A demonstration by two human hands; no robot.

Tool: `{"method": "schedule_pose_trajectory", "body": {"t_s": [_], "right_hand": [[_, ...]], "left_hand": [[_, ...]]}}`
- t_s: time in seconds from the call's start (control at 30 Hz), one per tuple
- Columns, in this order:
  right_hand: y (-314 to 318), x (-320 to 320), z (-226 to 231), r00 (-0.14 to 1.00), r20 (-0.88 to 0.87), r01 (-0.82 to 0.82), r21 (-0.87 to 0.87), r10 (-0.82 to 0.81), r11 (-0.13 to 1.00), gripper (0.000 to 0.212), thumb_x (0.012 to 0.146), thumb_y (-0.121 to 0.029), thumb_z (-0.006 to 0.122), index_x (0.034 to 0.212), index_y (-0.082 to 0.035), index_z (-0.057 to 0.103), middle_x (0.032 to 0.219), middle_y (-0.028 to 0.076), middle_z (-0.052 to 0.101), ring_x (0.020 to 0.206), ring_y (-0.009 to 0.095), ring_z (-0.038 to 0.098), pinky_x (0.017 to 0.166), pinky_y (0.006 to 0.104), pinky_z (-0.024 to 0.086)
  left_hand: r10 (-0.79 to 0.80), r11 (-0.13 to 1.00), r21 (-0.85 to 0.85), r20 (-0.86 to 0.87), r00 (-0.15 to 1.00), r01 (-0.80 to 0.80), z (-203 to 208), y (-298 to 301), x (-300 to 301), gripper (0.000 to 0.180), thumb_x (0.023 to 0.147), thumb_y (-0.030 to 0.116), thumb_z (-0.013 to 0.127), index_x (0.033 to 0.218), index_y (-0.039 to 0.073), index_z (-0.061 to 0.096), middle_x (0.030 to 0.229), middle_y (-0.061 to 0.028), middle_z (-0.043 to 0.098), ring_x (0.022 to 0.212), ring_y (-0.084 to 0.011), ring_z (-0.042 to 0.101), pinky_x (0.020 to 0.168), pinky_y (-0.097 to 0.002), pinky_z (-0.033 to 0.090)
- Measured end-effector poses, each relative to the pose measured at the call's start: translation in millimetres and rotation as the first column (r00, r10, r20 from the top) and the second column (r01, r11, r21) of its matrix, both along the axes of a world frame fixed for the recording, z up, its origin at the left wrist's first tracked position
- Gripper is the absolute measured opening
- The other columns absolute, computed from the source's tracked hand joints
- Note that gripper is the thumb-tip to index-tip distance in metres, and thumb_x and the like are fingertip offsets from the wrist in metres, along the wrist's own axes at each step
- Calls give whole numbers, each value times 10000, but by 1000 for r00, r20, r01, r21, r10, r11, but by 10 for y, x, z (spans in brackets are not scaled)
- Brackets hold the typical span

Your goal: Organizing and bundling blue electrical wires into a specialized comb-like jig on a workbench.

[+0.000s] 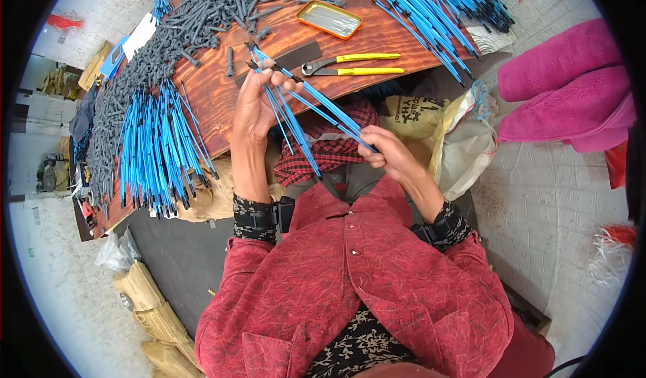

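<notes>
Raised over the table's front edge, my left hand has its fingers closed around thin blue cables with black ends, which hang down at a slant toward my lap. More blue cables stretch from its fingertips to my right hand, the two groups spreading apart in a V. My right hand is closed around the lower ends of that second group. The cables' upper black tips stick out above my left fingers. Just beyond my hands lie pliers with yellow handles and a dark flat bar.
A heap of grey plastic parts covers the wooden table's far side. Blue cables lie in bunches at left and far right. An orange-rimmed tray holds thin metal pieces. A white sack and magenta cloth are at right.
</notes>
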State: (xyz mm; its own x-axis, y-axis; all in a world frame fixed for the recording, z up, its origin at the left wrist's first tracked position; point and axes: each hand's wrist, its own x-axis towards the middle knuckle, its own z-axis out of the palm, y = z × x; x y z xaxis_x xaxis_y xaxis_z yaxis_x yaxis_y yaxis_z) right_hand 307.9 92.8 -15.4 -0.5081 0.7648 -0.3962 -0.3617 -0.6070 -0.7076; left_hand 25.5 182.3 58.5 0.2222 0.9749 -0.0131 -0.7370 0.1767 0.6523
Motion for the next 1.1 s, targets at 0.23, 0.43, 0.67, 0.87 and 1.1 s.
{"method": "schedule_pose_trajectory", "body": {"t_s": [0.23,0.43,0.67,0.87,1.1], "right_hand": [[-161,-213,9,913,-311,-297,-69,263,952,152,1052,-252,486,998,-112,507,742,-33,486,549,20,386,466,186,295],[-93,-230,337,434,551,-402,827,-713,394,277,897,-272,669,1032,-36,619,1008,127,633,930,370,611,796,450,503],[248,-470,764,871,423,-315,871,-249,376,879,633,-396,882,1351,-60,501,1371,166,520,1276,352,478,1034,454,399],[125,-679,384,874,460,-418,552,155,721,466,905,-431,683,1029,11,600,771,112,703,770,230,712,680,366,540],[577,136,433,507,622,-284,774,-597,565,224,863,-264,698,996,-84,708,924,105,704,845,313,691,745,433,530]], "left_hand": [[-109,994,56,449,887,94,109,-137,56,173,1044,156,503,1178,80,581,985,-65,626,698,-117,492,669,-255,409],[40,989,148,-73,997,-29,168,-263,77,248,1080,240,443,1153,40,571,631,-13,491,529,-92,394,511,-251,317],[-378,906,254,120,918,340,415,-633,364,305,891,301,742,890,213,450,828,50,470,722,-164,454,707,-344,320],[-134,959,222,-193,972,176,419,-491,352,305,995,147,589,1258,26,491,896,-78,654,970,-292,654,1008,-574,501],[302,953,90,-290,908,-288,-226,67,-139,396,1016,152,568,1343,-31,444,1053,-193,683,1074,-344,672,974,-487,554]]}}
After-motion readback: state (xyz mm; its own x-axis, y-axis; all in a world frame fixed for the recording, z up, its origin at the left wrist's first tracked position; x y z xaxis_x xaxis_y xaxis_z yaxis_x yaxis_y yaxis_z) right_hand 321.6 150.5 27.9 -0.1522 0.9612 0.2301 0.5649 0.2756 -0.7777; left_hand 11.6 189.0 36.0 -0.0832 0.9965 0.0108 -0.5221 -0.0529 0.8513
